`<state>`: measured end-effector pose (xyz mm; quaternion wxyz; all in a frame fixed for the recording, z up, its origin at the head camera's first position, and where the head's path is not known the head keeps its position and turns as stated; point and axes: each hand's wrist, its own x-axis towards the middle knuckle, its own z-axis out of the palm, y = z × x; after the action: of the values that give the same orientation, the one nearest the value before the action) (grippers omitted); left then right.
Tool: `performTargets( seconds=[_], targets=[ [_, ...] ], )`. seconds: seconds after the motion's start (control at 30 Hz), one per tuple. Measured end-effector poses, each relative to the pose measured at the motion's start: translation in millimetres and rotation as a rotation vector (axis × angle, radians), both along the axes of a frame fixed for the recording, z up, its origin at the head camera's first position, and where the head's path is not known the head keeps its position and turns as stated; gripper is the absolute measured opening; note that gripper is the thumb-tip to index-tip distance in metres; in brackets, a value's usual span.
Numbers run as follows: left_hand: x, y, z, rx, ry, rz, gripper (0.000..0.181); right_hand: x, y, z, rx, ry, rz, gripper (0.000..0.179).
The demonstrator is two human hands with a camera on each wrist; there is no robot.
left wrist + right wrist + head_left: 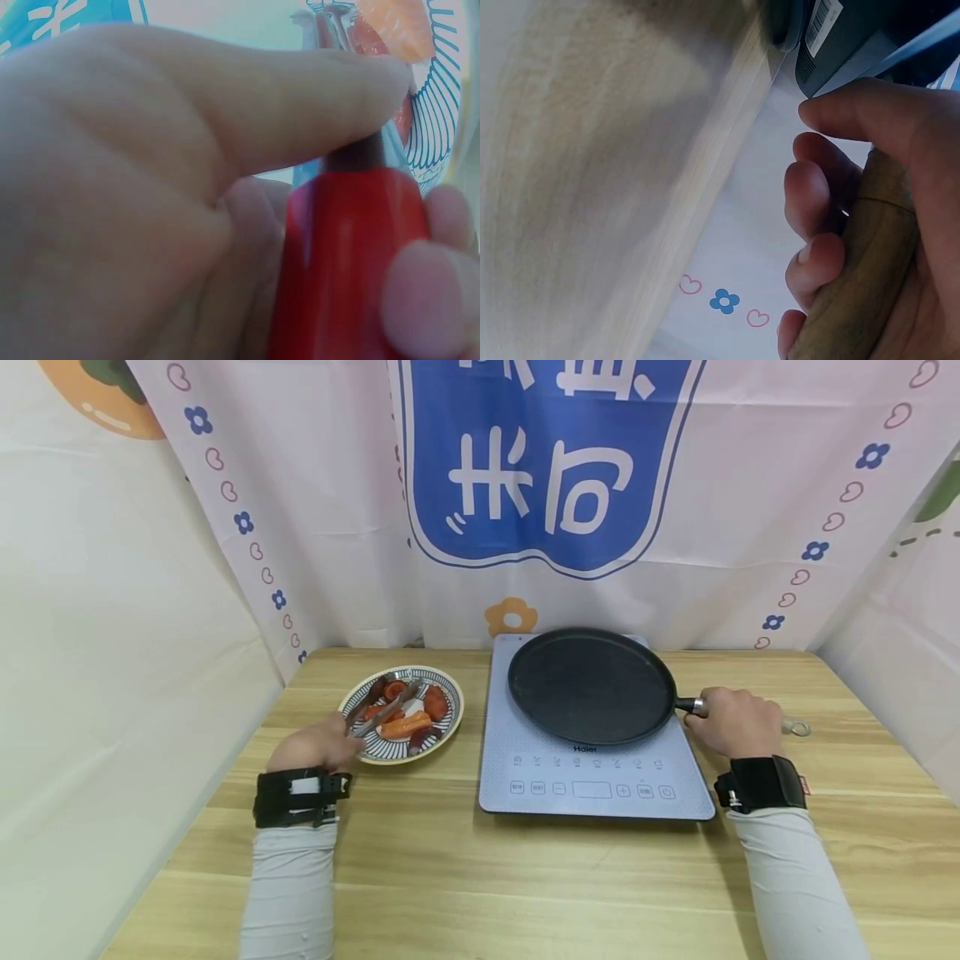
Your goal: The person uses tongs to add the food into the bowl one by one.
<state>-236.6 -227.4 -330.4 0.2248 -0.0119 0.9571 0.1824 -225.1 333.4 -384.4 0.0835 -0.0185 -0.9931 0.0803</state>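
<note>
My left hand (311,747) grips a pair of metal tongs (388,707) by the red handle (349,255), thumb laid along the top. The tongs' arms reach over a patterned plate (458,706) holding several pieces of reddish and orange food (406,725). Whether the tips touch any piece, I cannot tell. At the right, my right hand (738,722) has its fingers curled round the wooden handle (881,217) of a flat black pan (592,685). The pan lies on a light grey induction cooker (551,803).
A wooden table (480,885) carries everything. Printed cloth (345,568) hangs along its back edge, with pale sheets (112,693) at both sides. The cooker's touch controls (592,790) face the near side; the plate stands left of the cooker.
</note>
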Motion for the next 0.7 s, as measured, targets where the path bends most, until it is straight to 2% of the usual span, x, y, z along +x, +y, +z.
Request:
performTargets(
  seconds=[0.27, 0.7],
  targets=[
    [2.1, -6.1, 2.3, 0.031, 0.05, -0.027, 0.045, 0.2, 0, -1.2, 0.014, 0.023, 0.006, 0.032],
    [-0.3, -17.7, -0.9, 0.082, 0.065, -0.043, 0.052, 0.5, -2, -2.4, 0.016, 0.06, 0.001, 0.03]
  ],
)
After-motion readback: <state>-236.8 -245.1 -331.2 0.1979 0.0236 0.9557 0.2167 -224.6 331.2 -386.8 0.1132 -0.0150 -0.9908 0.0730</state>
